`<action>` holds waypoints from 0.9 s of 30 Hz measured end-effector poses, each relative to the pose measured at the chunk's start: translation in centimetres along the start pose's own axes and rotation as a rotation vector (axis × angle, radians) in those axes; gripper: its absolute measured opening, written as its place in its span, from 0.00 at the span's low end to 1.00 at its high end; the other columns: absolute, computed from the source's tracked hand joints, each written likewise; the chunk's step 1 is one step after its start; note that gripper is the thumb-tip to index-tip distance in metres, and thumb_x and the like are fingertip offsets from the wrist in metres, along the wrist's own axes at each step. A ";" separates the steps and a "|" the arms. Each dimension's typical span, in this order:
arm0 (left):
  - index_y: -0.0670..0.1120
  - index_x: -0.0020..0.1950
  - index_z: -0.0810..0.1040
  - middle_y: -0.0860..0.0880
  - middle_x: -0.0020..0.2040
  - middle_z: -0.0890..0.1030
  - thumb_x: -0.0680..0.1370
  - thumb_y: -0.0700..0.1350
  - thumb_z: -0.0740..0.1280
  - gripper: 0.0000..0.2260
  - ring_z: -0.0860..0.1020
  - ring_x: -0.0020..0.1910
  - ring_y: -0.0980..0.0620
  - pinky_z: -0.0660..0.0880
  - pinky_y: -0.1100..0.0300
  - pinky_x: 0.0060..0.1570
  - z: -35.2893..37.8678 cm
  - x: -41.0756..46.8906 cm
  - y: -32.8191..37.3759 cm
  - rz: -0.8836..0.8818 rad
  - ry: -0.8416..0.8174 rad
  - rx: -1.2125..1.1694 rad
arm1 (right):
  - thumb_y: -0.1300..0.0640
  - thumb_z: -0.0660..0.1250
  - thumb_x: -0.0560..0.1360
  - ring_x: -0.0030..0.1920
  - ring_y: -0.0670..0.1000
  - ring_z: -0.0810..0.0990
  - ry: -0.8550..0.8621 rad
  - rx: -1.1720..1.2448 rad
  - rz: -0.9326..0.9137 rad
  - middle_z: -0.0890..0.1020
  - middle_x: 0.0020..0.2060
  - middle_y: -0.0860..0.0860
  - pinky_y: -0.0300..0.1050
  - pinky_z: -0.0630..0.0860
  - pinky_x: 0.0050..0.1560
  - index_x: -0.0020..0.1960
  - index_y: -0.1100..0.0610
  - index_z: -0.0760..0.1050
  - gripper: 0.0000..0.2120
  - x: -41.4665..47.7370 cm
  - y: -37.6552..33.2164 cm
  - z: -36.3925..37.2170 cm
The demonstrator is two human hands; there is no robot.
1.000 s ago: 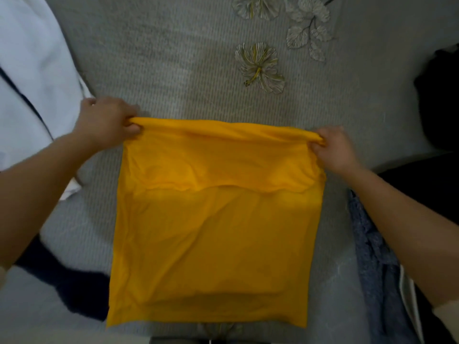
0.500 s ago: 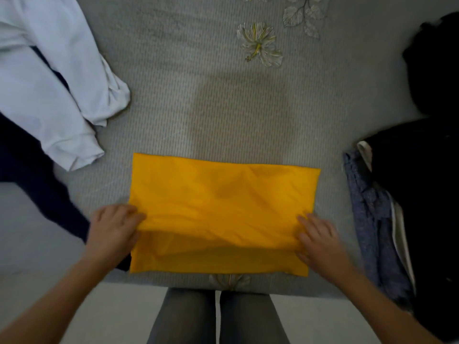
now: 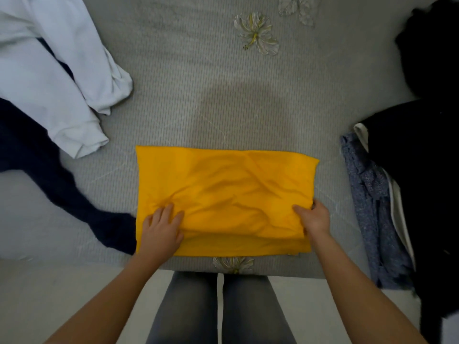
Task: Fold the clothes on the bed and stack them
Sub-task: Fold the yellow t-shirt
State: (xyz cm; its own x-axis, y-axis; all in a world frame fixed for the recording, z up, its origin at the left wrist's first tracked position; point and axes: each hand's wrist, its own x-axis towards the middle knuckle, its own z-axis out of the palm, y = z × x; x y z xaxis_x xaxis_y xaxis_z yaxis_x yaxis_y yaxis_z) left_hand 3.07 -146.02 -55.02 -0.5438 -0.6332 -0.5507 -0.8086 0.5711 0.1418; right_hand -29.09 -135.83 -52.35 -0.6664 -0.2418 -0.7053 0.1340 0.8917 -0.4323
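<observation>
Left hand [image 3: 161, 229] is pressing flat, fingers spread, on the yellow garment [image 3: 223, 184] at six o'clock on the grey bed [image 3: 198, 95], while the right hand [image 3: 314, 219] is pinching its four o'clock edge. Stretched out full-length a second ago, the garment is now lying doubled over, likely nearing the folded pile [image 3: 370, 199] at three o'clock.

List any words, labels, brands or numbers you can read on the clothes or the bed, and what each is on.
None: no text can be read in this view.
The yellow cloth, white garment, navy garment, blue knit and black clothes show no print or tag.
The bedspread bears only embroidered flowers, no lettering.
</observation>
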 end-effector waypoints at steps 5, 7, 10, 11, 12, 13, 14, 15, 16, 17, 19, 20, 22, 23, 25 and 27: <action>0.45 0.49 0.82 0.38 0.53 0.81 0.67 0.55 0.54 0.23 0.81 0.47 0.36 0.77 0.42 0.38 -0.2 0.0 0.1 -0.008 -0.103 -0.012 | 0.55 0.69 0.68 0.58 0.55 0.73 0.129 -0.038 -0.350 0.74 0.57 0.54 0.48 0.69 0.56 0.70 0.57 0.63 0.33 -5.1 -3.5 -0.6; 0.46 0.56 0.80 0.41 0.64 0.75 0.68 0.59 0.52 0.28 0.74 0.60 0.37 0.73 0.41 0.54 -0.2 0.1 0.0 -0.066 -0.098 -0.220 | 0.54 0.68 0.66 0.58 0.55 0.73 0.137 -0.173 -0.563 0.74 0.56 0.53 0.50 0.68 0.59 0.70 0.56 0.63 0.33 -8.9 -5.9 1.1; 0.46 0.62 0.75 0.45 0.69 0.69 0.75 0.55 0.58 0.21 0.66 0.68 0.45 0.63 0.53 0.64 -1.6 0.3 -0.3 -0.296 -0.077 -0.808 | 0.57 0.71 0.65 0.43 0.55 0.80 0.092 -0.463 -1.009 0.80 0.46 0.54 0.47 0.76 0.41 0.67 0.58 0.65 0.33 -13.4 -8.3 6.1; 0.44 0.62 0.75 0.45 0.66 0.72 0.79 0.49 0.59 0.15 0.70 0.64 0.47 0.66 0.55 0.61 -2.5 0.4 -0.3 -0.396 -0.049 -1.101 | 0.57 0.71 0.66 0.41 0.55 0.80 -0.016 -0.549 -1.120 0.80 0.47 0.55 0.46 0.77 0.36 0.70 0.57 0.62 0.35 -14.7 -9.0 8.0; 0.44 0.62 0.75 0.46 0.62 0.76 0.80 0.46 0.58 0.13 0.73 0.59 0.49 0.69 0.56 0.56 -3.3 0.3 -0.4 -0.480 -0.040 -1.395 | 0.57 0.70 0.69 0.45 0.56 0.80 -0.189 -0.645 -1.145 0.78 0.54 0.57 0.49 0.79 0.37 0.73 0.53 0.56 0.37 -15.7 -9.5 9.9; 0.45 0.62 0.74 0.47 0.58 0.78 0.81 0.47 0.55 0.14 0.76 0.55 0.51 0.71 0.56 0.53 -4.0 0.1 -0.7 -0.520 -0.042 -1.663 | 0.56 0.67 0.73 0.54 0.59 0.77 -0.367 -0.718 -1.097 0.70 0.65 0.58 0.53 0.78 0.45 0.75 0.49 0.50 0.38 -16.4 -9.6 11.4; 0.46 0.62 0.74 0.48 0.56 0.81 0.82 0.50 0.53 0.16 0.77 0.54 0.51 0.72 0.56 0.52 -4.2 -0.1 -1.4 -0.540 -0.038 -1.888 | 0.55 0.65 0.75 0.63 0.61 0.71 -0.568 -0.770 -0.989 0.58 0.73 0.57 0.55 0.75 0.53 0.76 0.47 0.44 0.38 -16.9 -9.7 12.4; 0.47 0.61 0.74 0.48 0.54 0.82 0.81 0.55 0.50 0.19 0.78 0.54 0.50 0.73 0.54 0.52 -4.0 -0.3 -2.2 -0.565 -0.033 -2.040 | 0.53 0.62 0.77 0.68 0.62 0.66 -0.689 -0.813 -0.902 0.48 0.76 0.55 0.55 0.72 0.59 0.76 0.46 0.41 0.37 -17.2 -9.5 13.1; 0.47 0.61 0.74 0.47 0.52 0.83 0.80 0.58 0.49 0.22 0.78 0.54 0.49 0.73 0.52 0.52 -3.5 -0.7 -3.2 -0.605 -0.029 -2.135 | 0.52 0.61 0.78 0.70 0.61 0.63 -0.708 -0.812 -0.864 0.43 0.76 0.54 0.54 0.70 0.60 0.76 0.46 0.41 0.36 -17.4 -9.1 13.3; 0.47 0.61 0.74 0.46 0.52 0.83 0.79 0.61 0.49 0.24 0.78 0.53 0.48 0.73 0.51 0.51 -2.9 -1.0 -3.9 -0.647 -0.023 -2.162 | 0.51 0.59 0.78 0.71 0.59 0.62 -0.682 -0.773 -0.844 0.42 0.76 0.53 0.52 0.69 0.61 0.76 0.46 0.43 0.33 -17.1 -8.5 13.3; 0.49 0.66 0.71 0.45 0.58 0.79 0.78 0.61 0.55 0.23 0.77 0.54 0.47 0.74 0.47 0.55 -1.8 -1.5 -4.8 -0.670 -0.028 -2.046 | 0.51 0.57 0.79 0.72 0.56 0.59 -0.581 -0.690 -0.793 0.46 0.76 0.53 0.49 0.65 0.65 0.76 0.49 0.48 0.29 -15.9 -6.8 12.6; 0.51 0.70 0.67 0.45 0.62 0.77 0.75 0.59 0.61 0.25 0.77 0.57 0.46 0.73 0.44 0.58 -1.2 -1.5 -4.9 -0.638 -0.050 -1.964 | 0.51 0.57 0.79 0.73 0.56 0.57 -0.530 -0.702 -0.779 0.48 0.76 0.53 0.48 0.61 0.68 0.76 0.51 0.51 0.28 -14.9 -6.0 12.2; 0.52 0.74 0.60 0.48 0.67 0.72 0.71 0.54 0.68 0.34 0.74 0.62 0.45 0.71 0.42 0.62 -1.0 -1.6 -4.2 -0.592 -0.050 -1.827 | 0.52 0.59 0.78 0.74 0.56 0.54 -0.429 -0.790 -0.780 0.51 0.76 0.54 0.48 0.55 0.71 0.75 0.54 0.53 0.29 -12.7 -4.2 11.6; 0.52 0.74 0.58 0.49 0.67 0.71 0.71 0.51 0.69 0.35 0.73 0.63 0.45 0.71 0.43 0.62 -1.1 -1.4 -3.7 -0.592 -0.011 -1.754 | 0.51 0.60 0.78 0.74 0.56 0.54 -0.409 -0.808 -0.749 0.51 0.75 0.54 0.49 0.54 0.72 0.75 0.54 0.52 0.30 -11.7 -3.4 11.4; 0.51 0.75 0.55 0.49 0.66 0.69 0.74 0.45 0.69 0.34 0.70 0.64 0.45 0.70 0.47 0.61 -1.4 -0.9 -2.7 -0.662 0.099 -1.630 | 0.51 0.63 0.76 0.74 0.56 0.54 -0.423 -0.705 -0.624 0.53 0.75 0.54 0.50 0.55 0.72 0.76 0.54 0.49 0.35 -10.0 -1.8 11.7; 0.49 0.75 0.54 0.45 0.69 0.68 0.75 0.40 0.67 0.33 0.69 0.65 0.43 0.69 0.48 0.60 -1.4 -0.6 -2.2 -0.702 0.167 -1.584 | 0.52 0.67 0.74 0.73 0.54 0.58 -0.451 -0.469 -0.455 0.58 0.73 0.53 0.50 0.60 0.71 0.76 0.54 0.48 0.39 -9.4 -1.2 12.3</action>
State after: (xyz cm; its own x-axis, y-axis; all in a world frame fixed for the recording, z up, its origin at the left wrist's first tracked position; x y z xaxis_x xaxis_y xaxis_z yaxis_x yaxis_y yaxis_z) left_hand 4.81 -147.62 -53.90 0.0449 -0.6166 -0.7860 -0.2439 -0.7698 0.5899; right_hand -13.97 -139.35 -52.09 -0.2066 -0.6635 -0.7191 -0.4697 0.7120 -0.5220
